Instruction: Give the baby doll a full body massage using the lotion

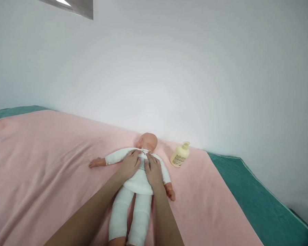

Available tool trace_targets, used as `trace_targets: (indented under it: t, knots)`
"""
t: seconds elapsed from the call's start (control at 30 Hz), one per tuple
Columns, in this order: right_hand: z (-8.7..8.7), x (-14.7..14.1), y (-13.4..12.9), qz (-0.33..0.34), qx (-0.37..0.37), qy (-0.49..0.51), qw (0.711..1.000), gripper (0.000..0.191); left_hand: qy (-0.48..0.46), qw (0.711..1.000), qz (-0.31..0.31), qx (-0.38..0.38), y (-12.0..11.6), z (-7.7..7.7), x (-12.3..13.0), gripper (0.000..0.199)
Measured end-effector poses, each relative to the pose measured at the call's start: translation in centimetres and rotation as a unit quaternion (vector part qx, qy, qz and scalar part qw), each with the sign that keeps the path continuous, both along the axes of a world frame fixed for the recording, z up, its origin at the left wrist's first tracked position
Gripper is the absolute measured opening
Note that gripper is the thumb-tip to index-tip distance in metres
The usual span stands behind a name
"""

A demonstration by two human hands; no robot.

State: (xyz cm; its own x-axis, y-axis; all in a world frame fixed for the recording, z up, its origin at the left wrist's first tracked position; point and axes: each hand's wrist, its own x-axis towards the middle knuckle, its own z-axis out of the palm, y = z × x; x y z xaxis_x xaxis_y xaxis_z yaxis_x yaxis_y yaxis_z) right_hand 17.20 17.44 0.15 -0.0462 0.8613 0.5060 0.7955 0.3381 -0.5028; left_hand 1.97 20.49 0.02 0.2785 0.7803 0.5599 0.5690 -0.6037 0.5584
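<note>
A baby doll (136,182) in a white top and white leggings lies on the pink sheet, its bald head at the far end against the wall. My left hand (130,163) rests on the left side of its chest, fingers stretched out. On the right side of the chest lies my right hand (153,167), its fingers also extended. Between the hands a greyish patch (142,164) shows on the top; what it is I cannot tell. To the right of the doll stands a pale yellow pump bottle (180,156) with printed text.
A pink sheet (56,164) with folds at the left covers most of the surface. Green cloth (261,191) shows past its edge at the right and far left. A white wall (169,68) rises directly behind, with a framed panel (79,7) at upper left.
</note>
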Motion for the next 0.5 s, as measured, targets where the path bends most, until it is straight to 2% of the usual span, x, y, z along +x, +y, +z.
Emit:
trace_targets:
  t: [0.17, 0.27, 0.4, 0.5]
  knots:
    - [0.0, 0.0, -0.3, 0.003, 0.000, 0.049, 0.999, 0.042, -0.016, 1.000, -0.010, -0.011, 0.0, -0.1, 0.0, 0.033]
    - [0.1, 0.2, -1.2, -0.004, 0.019, 0.122, 0.992, 0.041, -0.039, 0.999, -0.017, -0.021, -0.3, 0.9, -0.5, 0.036]
    - [1.2, 0.8, -3.2, -0.002, 0.039, 0.191, 0.981, 0.034, -0.047, 0.996, -0.047, -0.059, -1.2, 4.3, -3.0, 0.035]
    - [2.6, 1.0, -4.8, 0.057, 0.013, 0.194, 0.979, 0.031, -0.009, 0.987, -0.112, -0.115, -2.4, 7.3, -5.7, 0.033]
